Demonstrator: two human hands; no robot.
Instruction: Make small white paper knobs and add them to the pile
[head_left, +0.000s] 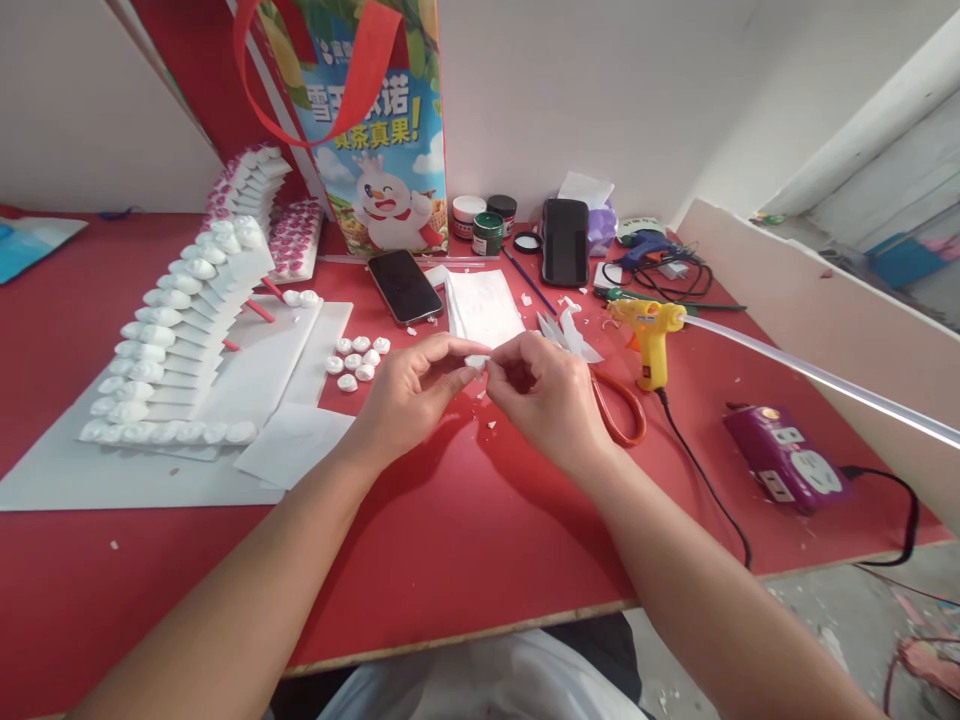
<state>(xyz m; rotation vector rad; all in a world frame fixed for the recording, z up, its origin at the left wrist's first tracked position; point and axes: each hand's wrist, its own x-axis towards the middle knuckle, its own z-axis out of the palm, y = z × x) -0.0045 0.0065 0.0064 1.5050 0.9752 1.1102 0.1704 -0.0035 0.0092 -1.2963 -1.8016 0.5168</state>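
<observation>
Over the middle of the red table, a small white piece (476, 361), which looks like paper, sits between the fingertips of both hands. My left hand (411, 395) pinches it from the left with thumb and forefinger. From the right, the closed fingers of my right hand (544, 390) meet its edge. Several small white rolled rosettes (358, 362) lie just left of my left hand. Behind the hands is a stack of white paper sheets (484, 305). Scissors (619, 405) with orange-red handles lie beside my right hand, their blades partly under white scraps.
A curved white model (172, 350) edged with rosettes stands on white board at left. Phones (405, 287), paint jars (487, 232) and a printed bag (375, 150) are at the back. A yellow glue gun (651, 335) with a long stick and a purple power box (787, 458) occupy the right.
</observation>
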